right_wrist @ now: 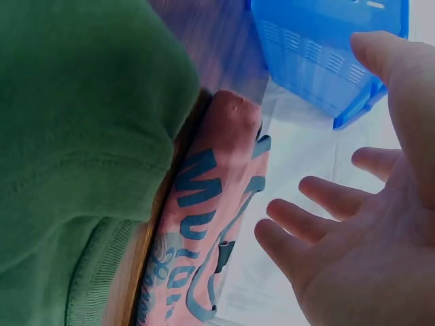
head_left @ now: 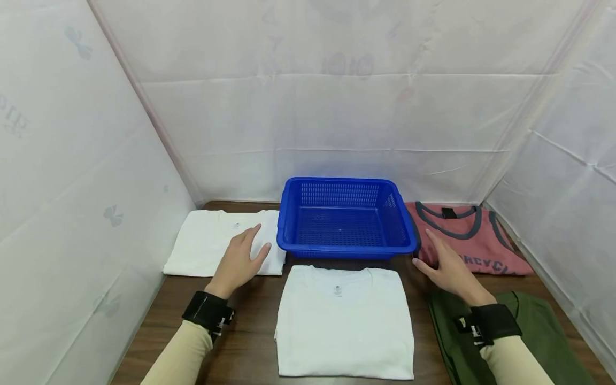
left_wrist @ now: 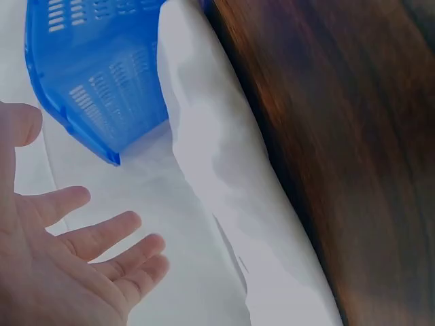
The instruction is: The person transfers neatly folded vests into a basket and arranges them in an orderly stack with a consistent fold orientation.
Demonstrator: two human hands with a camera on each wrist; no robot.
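Observation:
A blue plastic basket (head_left: pixel 346 250) with slotted sides sits at the back of the table, its inside bare. My left hand (head_left: pixel 240 263), fingers spread and holding nothing, hovers by a folded white T-shirt (head_left: pixel 197 243) left of the basket. On the other side, my right hand (head_left: pixel 449 271) has its fingers extended, palm toward the basket, above the near left part of a folded pinkish-red T-shirt (head_left: pixel 491 250) with grey trim and lettering. Between the forearms lies a second folded white T-shirt (head_left: pixel 344 331), in front of the basket. Under the right wrist is a folded dark green shirt (head_left: pixel 544 326).
The brown wooden table (head_left: pixel 250 342) is enclosed by white sheeting at the back (head_left: pixel 346 123), left (head_left: pixel 86 214) and right (head_left: pixel 572 214). Black straps with small devices circle both wrists, over light sleeves.

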